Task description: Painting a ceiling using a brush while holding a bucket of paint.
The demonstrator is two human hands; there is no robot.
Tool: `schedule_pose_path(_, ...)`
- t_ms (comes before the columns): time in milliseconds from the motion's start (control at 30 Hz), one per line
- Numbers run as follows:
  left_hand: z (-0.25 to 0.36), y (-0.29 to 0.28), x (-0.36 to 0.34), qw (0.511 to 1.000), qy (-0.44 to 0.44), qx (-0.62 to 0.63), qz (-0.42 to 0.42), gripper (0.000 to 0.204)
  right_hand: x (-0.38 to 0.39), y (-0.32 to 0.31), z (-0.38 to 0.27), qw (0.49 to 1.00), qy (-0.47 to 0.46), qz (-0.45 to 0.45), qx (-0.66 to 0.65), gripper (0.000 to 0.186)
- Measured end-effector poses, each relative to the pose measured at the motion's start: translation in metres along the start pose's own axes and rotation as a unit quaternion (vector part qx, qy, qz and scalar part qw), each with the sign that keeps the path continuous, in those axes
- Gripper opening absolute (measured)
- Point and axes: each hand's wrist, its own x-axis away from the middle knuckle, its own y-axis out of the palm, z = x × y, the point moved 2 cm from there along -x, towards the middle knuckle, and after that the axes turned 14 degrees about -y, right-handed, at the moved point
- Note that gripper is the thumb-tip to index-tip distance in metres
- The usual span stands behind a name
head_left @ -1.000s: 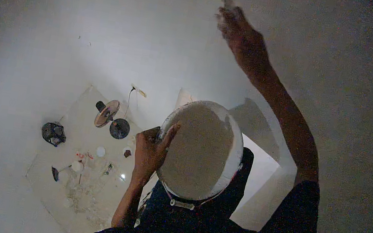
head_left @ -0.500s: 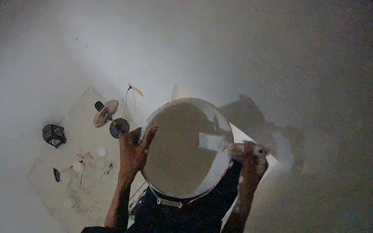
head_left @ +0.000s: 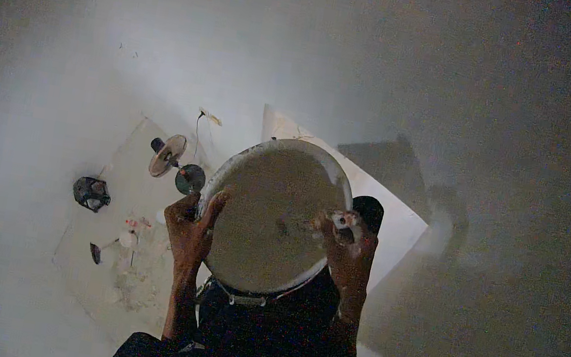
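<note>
A round white bucket (head_left: 237, 156) sits in front of me, full of grey-beige paste (head_left: 263, 227) with an uneven dark mark near its middle. My left hand (head_left: 190, 227) grips its left rim, thumb over the edge. Over the right side, my right hand (head_left: 352, 253) is closed on a pale tool handle (head_left: 343, 221) with a hole at its end; the tool's head is at the paste and cannot be made out.
A white sheet (head_left: 396, 233) lies beneath and right of the bucket. Leftward, a pale mat (head_left: 80, 273) carries a small fan-like object (head_left: 168, 156), a dark round base (head_left: 190, 178), a black mesh object (head_left: 91, 194) and several small scattered items (head_left: 130, 240).
My right hand has swung down from high at the upper right to the bucket's right side. The tool's white flat head, visible half a second ago, is now obscured. My left hand stays on the rim.
</note>
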Motion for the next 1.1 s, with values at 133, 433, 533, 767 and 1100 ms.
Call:
schedule_pose_path(133,-0.021,0.013,-0.027,0.999,0.005,0.051,-0.007,0.035,-0.017,0.02,0.014,0.992,-0.101,0.015,0.07,0.019)
schedule_pose_path(433,-0.027,0.034,-0.055,0.997,-0.027,0.063,-0.043,0.036,-0.016,0.078,0.101,0.924,-0.221,-0.095,0.296,0.018)
schedule_pose_path(533,-0.025,0.034,-0.048,0.994,-0.003,0.101,-0.033,0.035,-0.014,0.082,0.093,0.98,-0.129,-0.127,0.084,0.019)
schedule_pose_path(767,-0.002,0.011,-0.015,0.997,-0.014,0.071,-0.031,0.037,-0.003,0.056,0.035,0.967,-0.082,-0.193,0.148,0.022)
schedule_pose_path(1100,-0.006,0.007,-0.007,0.995,-0.056,0.071,-0.031,0.039,0.003,0.014,0.045,0.988,-0.061,-0.108,0.093,0.026)
